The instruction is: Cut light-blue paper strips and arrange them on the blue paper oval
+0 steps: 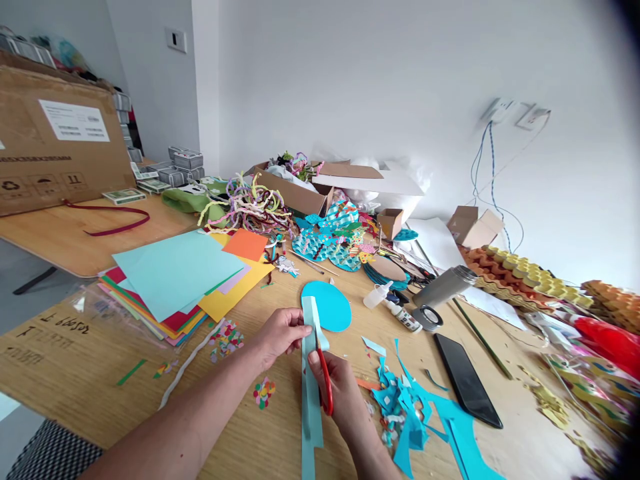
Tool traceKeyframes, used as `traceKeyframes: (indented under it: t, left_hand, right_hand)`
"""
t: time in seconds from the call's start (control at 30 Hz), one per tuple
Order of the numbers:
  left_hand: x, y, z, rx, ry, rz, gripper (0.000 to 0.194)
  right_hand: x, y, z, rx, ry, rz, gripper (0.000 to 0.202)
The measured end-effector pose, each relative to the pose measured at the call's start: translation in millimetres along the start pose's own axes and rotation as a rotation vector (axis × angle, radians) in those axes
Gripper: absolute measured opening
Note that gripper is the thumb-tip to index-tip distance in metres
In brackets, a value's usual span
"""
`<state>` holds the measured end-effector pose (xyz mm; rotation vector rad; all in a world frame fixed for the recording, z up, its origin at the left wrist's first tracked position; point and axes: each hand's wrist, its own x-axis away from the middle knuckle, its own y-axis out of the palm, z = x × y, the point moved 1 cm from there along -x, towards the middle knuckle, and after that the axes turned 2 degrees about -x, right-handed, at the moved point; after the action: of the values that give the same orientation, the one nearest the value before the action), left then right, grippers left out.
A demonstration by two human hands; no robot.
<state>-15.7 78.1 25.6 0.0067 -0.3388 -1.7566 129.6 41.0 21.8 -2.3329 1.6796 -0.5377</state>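
Pale blue strip [311, 397], partly over bright-blue disc [333, 305]: apparently being trimmed lengthwise. Pinched in left fingers [296, 331]; red scissors [325, 377] in right fingers' [315, 361] grasp. Next, likely: tension while cutting.

Background: plain white wall [350, 87] behind the workspace. At left, projecting white wall section [150, 100], fitted with a switch plate [176, 40] high up. At upper right, wall socket [500, 109] beside a second wall socket [534, 118], with blue cables [493, 167] hanging below. Foreground: wood-grain surface [270, 440]. At far left, second surface [45, 239] in orange-toned wood, with rounded corner and dark leg [35, 280]. Beneath, grey floor [15, 263]. Lighting: diffuse, with soft shading across the walls.
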Motion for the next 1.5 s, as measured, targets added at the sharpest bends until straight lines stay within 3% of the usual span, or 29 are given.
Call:
traceKeyframes:
  t: [0.6, 1.0, 1.3, 1.5]
  left_hand:
    - [-0.5, 0.3, 0.1, 0.01, -0.009, 0.013, 0.03]
    - [-4.6, -7.3, 0.2, 0.036, -0.006, 0.162, 0.038]
    - [-5.7, -8.0, -1.7, 0.031, -0.029, 0.151, 0.037]
    - [-5.6, -8.4, -2.4, 0.015, -0.034, 0.143, 0.036]
  right_hand:
    - [1.1, 0.0, -1.2, -0.025, 0.001, 0.0, 0.055]
    - [2.1, 1.5, -5.8, 0.051, 0.011, -0.054, 0.055]
    - [3.1, 1.5, -7.4, 0.099, 0.01, -0.076, 0.057]
    - [5.3, 4.8, -8.9, -0.008, 0.067, -0.112, 0.058]
